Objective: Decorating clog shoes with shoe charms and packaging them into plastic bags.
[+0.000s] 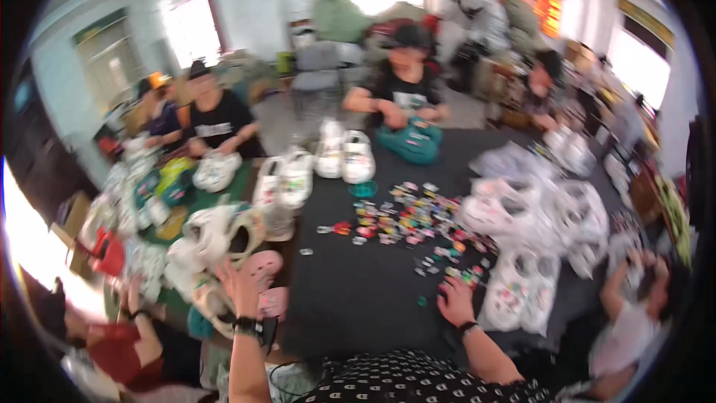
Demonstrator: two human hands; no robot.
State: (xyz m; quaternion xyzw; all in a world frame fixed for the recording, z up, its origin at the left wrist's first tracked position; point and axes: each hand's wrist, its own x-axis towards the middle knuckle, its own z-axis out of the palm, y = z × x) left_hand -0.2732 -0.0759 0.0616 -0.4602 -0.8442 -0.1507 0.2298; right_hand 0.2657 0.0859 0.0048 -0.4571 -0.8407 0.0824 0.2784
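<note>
My left hand [240, 289] is held out with its fingers spread, next to a pink clog [265, 265] and a second pink clog [274, 303]. Cream-coloured clogs [212, 302] lie just left of it; whether it touches one I cannot tell. My right hand [456, 304] rests low over the dark table [358, 306], its thumb apart from the fingers. Those fingertips reach the near edge of a scatter of small colourful shoe charms [410, 213]; no held item shows. Beside this hand stands a pair of white clogs [520, 291] in transparent plastic, with charms on them.
Bagged white clogs [507, 205] are piled at the right. White clogs [343, 157] line the table's left and far side, near a teal ring-shaped item [363, 189]. Across from me a person [409, 86] handles a teal clog [410, 140]. Other people sit at left and right.
</note>
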